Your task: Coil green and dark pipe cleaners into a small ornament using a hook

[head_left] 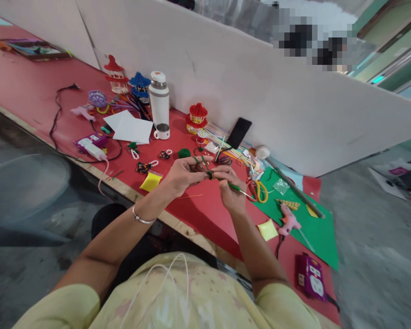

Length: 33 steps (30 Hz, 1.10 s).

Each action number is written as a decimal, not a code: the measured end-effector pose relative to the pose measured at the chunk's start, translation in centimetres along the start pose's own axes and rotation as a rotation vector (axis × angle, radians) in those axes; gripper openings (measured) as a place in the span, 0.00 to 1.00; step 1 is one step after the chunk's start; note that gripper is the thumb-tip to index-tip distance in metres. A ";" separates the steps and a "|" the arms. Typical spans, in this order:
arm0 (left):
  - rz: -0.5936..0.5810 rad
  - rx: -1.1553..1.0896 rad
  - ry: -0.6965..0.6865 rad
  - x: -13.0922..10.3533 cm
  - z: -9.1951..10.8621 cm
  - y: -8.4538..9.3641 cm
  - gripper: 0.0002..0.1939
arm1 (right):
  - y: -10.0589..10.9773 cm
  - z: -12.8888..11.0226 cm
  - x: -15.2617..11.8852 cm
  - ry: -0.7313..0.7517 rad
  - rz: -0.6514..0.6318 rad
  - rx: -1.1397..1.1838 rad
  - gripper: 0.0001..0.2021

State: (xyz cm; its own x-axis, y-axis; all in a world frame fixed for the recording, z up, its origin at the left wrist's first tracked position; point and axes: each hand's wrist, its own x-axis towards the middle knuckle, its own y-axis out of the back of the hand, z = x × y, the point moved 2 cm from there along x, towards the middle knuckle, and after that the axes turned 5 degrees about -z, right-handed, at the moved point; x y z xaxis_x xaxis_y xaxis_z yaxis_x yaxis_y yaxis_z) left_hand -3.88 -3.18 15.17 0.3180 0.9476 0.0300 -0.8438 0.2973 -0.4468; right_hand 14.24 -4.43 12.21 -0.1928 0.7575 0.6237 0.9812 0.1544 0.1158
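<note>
Above the red tabletop, my left hand (184,174) pinches a small dark green yarn piece (210,175), with green yarn running over its fingers. Closed round a crochet hook (235,187) with a green handle, my right hand (230,185) meets the same piece from the right. The two hands nearly touch at the yarn. Just behind my left hand lies a green yarn ball (184,153). A multicoloured yarn ball (225,160) sits behind my right hand. Yellow-handled scissors (261,192) lie to the right.
A white flask (159,103), a steel cup (162,131) and a black phone (239,133) stand or lean toward the white partition (226,82). Pink glue guns (289,220), purple power strips (311,276), white papers (132,128) and a stick (294,187) lie around the red table (205,214).
</note>
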 end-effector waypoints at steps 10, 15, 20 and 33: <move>0.073 0.161 -0.160 0.5 -0.6 1.2 0.31 | -0.3 -0.9 0.4 0.127 0.029 -0.178 0.10; 0.150 -0.018 -0.143 0.3 -0.7 0.0 0.28 | -1.8 -0.8 -0.4 0.326 0.146 -0.540 0.13; 0.036 -0.284 0.026 -0.1 -0.4 -0.8 0.30 | -2.6 -0.2 0.1 0.462 0.221 -0.489 0.15; -0.028 -0.147 0.098 -0.5 0.8 1.3 0.21 | 1.8 -1.0 0.7 0.256 -0.162 -0.339 0.14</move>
State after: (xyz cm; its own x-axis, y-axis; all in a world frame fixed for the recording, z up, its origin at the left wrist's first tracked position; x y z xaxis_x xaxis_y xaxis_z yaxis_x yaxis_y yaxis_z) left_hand -5.50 -3.15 15.29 0.3869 0.9213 -0.0402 -0.7644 0.2960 -0.5728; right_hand 15.92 -4.21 13.61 -0.3780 0.5526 0.7428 0.8941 0.0097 0.4477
